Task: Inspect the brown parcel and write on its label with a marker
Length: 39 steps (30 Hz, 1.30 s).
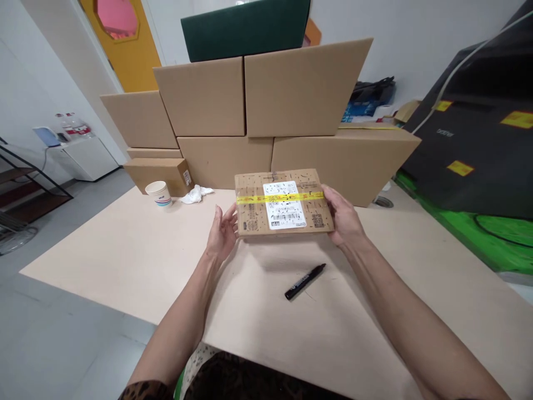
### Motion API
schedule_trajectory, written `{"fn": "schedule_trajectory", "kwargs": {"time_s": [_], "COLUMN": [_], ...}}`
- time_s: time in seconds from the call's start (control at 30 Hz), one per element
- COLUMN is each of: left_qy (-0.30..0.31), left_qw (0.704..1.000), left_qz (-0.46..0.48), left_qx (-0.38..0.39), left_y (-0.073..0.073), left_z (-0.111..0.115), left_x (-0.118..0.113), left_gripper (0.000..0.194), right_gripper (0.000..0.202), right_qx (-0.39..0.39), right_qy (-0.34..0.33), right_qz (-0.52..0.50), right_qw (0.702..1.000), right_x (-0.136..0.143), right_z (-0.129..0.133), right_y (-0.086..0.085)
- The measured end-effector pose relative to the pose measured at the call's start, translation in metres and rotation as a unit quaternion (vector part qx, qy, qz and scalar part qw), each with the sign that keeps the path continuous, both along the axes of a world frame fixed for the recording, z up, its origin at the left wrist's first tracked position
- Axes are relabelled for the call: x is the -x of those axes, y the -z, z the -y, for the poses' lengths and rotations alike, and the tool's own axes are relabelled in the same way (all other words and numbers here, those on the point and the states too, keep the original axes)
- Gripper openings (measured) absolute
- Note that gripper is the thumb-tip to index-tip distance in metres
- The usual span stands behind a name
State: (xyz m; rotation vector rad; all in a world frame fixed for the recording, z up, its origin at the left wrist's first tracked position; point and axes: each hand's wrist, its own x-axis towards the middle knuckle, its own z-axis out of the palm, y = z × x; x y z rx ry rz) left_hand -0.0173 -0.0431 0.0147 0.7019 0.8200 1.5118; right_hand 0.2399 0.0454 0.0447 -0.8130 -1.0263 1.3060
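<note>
A wide, pale beige desk [125, 261] fills the lower view, and along its far edge stands a wall of large plain brown cardboard cartons [266, 111] stacked two rows high, with a dark green box on top. In front of that wall, over the middle of the desk, is a small flat brown cardboard parcel [284, 203], sealed across with a strip of yellow printed tape and carrying a white printed label. It is held level, apparently just off the desk to judge by the shadow under it.

The right hand [343, 218] grips the parcel's right end, thumb on top and fingers beneath. The left hand [222, 230] is spread, fingers loosely curved, its fingertips at or just beside the parcel's left edge; whether they actually touch cannot be told.

Nearer the person, well clear of the parcel, lies a black marker pen [305, 281] with its cap on. At far left sit a white paper cup [159, 194] and a crumpled white tissue [195, 194].

The work looks to be at the handling or inspecting stage; marking the parcel would call for setting it down and freeing one hand for the pen.

The label print is too small to read, and the parcel's underside and the right fingers are hidden.
</note>
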Motion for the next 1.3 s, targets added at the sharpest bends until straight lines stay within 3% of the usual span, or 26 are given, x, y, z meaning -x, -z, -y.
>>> {"fn": "schedule_trajectory", "kwargs": {"time_s": [0.13,0.23,0.53,0.63,0.77,0.87,1.0,1.1,1.3], "left_qy": [-0.032,-0.046,-0.155,-0.18,-0.166,-0.144,-0.131,-0.143,-0.239], "left_qw": [0.998,0.996,0.985,0.98,0.984,0.989,0.991,0.989,0.971], "left_qz": [0.049,0.072,0.068,0.077,0.057,0.043,0.029,0.031,-0.012], "left_qx": [0.005,-0.009,-0.045,-0.02,-0.002,-0.006,-0.019,-0.019,0.014], "left_y": [0.001,-0.001,-0.006,-0.003,0.0,0.0,-0.001,0.004,0.014], "left_z": [0.0,-0.001,-0.007,-0.011,-0.013,-0.011,-0.01,-0.013,-0.018], "left_x": [0.004,0.003,0.013,0.016,0.016,0.013,0.013,0.016,0.022], "left_gripper": [0.056,0.045,0.03,0.027,0.033,0.038,0.04,0.045,0.047], "right_gripper": [0.024,0.02,0.023,0.034,0.058,0.065,0.053,0.04,0.034], "right_qx": [0.134,0.17,0.163,0.151,0.123,0.106,0.073,0.046,0.009], "right_qy": [-0.031,-0.067,-0.14,-0.119,-0.066,-0.069,-0.12,-0.119,-0.132], "right_qz": [0.002,0.017,0.086,0.104,0.096,0.069,0.043,0.066,0.108], "right_qw": [0.991,0.983,0.973,0.976,0.986,0.99,0.989,0.99,0.985], "right_x": [0.002,0.01,0.037,0.036,0.032,0.03,0.029,0.03,0.036], "right_z": [-0.015,-0.015,0.018,0.017,0.008,0.003,0.003,0.008,0.023], "right_y": [0.017,0.027,0.037,0.04,0.042,0.043,0.04,0.035,0.029]}}
